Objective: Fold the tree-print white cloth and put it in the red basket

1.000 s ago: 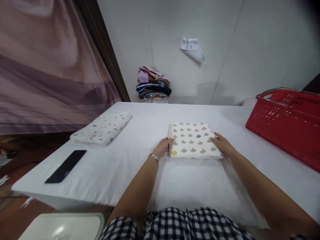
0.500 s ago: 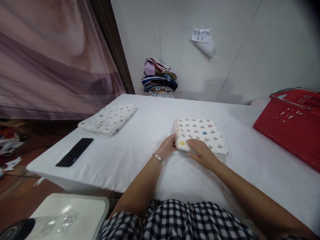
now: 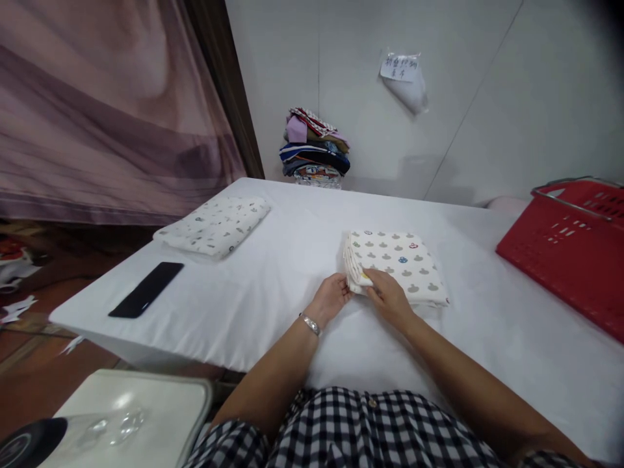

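Observation:
A folded white cloth (image 3: 400,261) with grey, red, blue and green motifs lies on the white-covered table in front of me. My right hand (image 3: 390,300) pinches its near left corner, which is lifted and turned back a little, so the layers show along the left edge. My left hand (image 3: 331,299), with a silver bracelet at the wrist, rests beside that same corner. Its fingers are loosely apart and its fingertips are at the cloth's edge; whether they touch it is hard to see.
Another folded patterned cloth (image 3: 214,227) lies on the left, with a black phone-like slab (image 3: 146,290) nearer me. At the right stands a red basket (image 3: 565,244) with a metal handle. A pile of folded clothes (image 3: 316,148) is by the wall. A white stool (image 3: 141,403) stands lower left.
My right hand has taken hold of the cloth's near left corner and raised it. My left hand has drawn slightly down from the edge, its fingers more in view.

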`<state>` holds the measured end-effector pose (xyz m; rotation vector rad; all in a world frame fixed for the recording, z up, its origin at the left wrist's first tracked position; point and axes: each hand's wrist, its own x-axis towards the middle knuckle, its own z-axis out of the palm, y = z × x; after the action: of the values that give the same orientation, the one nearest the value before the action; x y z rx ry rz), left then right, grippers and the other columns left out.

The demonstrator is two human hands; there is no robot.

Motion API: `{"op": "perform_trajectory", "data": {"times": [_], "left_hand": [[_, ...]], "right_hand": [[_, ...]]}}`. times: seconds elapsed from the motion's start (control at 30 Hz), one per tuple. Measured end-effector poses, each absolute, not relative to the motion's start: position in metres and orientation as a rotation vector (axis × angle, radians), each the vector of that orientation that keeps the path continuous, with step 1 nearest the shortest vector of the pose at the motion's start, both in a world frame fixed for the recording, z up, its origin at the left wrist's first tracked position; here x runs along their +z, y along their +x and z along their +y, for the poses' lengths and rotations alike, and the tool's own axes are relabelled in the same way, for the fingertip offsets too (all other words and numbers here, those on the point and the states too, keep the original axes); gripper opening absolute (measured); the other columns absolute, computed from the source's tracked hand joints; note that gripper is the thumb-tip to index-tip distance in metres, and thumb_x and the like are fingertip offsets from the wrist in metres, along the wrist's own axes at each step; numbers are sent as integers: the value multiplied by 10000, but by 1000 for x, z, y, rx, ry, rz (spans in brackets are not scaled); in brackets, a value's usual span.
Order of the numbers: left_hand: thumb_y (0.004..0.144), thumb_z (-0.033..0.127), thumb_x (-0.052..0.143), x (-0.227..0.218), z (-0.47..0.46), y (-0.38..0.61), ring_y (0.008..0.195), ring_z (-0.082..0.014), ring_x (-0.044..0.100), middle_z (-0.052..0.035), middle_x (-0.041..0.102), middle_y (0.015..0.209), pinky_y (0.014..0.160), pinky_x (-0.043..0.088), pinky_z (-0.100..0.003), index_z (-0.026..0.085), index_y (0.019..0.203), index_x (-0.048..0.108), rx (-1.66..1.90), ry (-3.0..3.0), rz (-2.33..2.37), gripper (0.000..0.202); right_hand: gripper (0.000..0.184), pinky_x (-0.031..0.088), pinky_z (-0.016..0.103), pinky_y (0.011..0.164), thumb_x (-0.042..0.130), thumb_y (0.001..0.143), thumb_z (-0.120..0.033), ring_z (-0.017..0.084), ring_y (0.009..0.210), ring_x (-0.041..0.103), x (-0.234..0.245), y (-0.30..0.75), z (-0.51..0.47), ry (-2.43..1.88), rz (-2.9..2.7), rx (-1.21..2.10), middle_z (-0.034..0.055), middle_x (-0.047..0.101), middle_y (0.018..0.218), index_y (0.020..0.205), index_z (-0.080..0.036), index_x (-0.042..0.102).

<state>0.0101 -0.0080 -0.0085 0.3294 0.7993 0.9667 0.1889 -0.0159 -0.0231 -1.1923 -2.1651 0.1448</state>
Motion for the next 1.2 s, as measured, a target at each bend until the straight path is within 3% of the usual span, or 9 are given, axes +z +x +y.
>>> {"op": "perform_trajectory", "data": {"times": [0.17,0.33,0.47,0.6,0.7,0.87,0.97,1.1,1.2], "left_hand": [[808,213,565,-8,-17,8,765,-136,626,-90,690,912,711,495,-233,118,982,636,977,474,840,211],[739,219,717,-10,-21,17,1021,-215,624,-138,644,1174,801,520,-301,153,1282,458,1054,673,1030,606],[675,168,761,-15,-18,22,1035,-233,622,-149,632,1200,834,524,-338,157,1363,365,1059,728,1161,793],[666,166,749,-18,-15,19,1001,-239,635,-132,643,1188,785,536,-333,170,1384,345,1021,728,1202,824],[677,167,730,-18,-14,18,1003,-237,631,-134,632,1205,756,536,-320,169,1399,315,1003,724,1200,833],[679,207,743,-16,-14,21,1014,-227,615,-122,613,1225,738,528,-307,197,1407,299,997,755,1233,853],[716,226,708,-15,-13,20,996,-218,610,-115,616,1204,735,518,-300,204,1440,235,996,822,1284,866],[765,216,620,-18,-12,7,917,-194,613,-85,652,1083,792,475,-297,197,1475,161,1007,1028,1388,846],[743,207,620,-24,-11,-4,893,-192,614,-80,652,1072,817,451,-296,206,1476,170,996,1081,1443,860]], "right_hand": [[406,422,465,968,427,886,-194,277,1190,504,-27,179,-27,-1216,-2359,55,132,565,1288,1276,-198,538],[500,379,508,998,464,853,-191,312,1268,430,-28,172,-37,-1256,-2454,66,166,485,1382,1352,-164,470],[528,340,524,1053,477,863,-252,286,1311,406,-23,196,-35,-1168,-2480,146,132,456,1424,1387,-203,434],[414,343,543,1060,442,907,-374,301,1278,452,-13,253,-25,-1412,-2253,74,122,536,1349,1269,-212,559],[455,391,543,1029,467,875,-483,338,1235,490,-12,298,-20,-1718,-1976,132,139,574,1294,1185,-186,617],[687,566,452,770,559,783,-628,326,1031,631,-21,330,-16,-1964,-1357,724,157,609,1228,1322,-204,522],[767,581,387,646,648,723,-606,299,904,675,-23,328,-15,-1877,-1180,875,152,637,1159,1364,-220,478],[703,572,408,699,672,721,-550,276,841,683,-23,324,-22,-1753,-1316,878,105,680,1024,1336,-248,510],[707,545,456,797,659,724,-540,292,920,667,-20,320,-32,-1880,-1482,763,118,666,1097,1340,-227,511]]}}
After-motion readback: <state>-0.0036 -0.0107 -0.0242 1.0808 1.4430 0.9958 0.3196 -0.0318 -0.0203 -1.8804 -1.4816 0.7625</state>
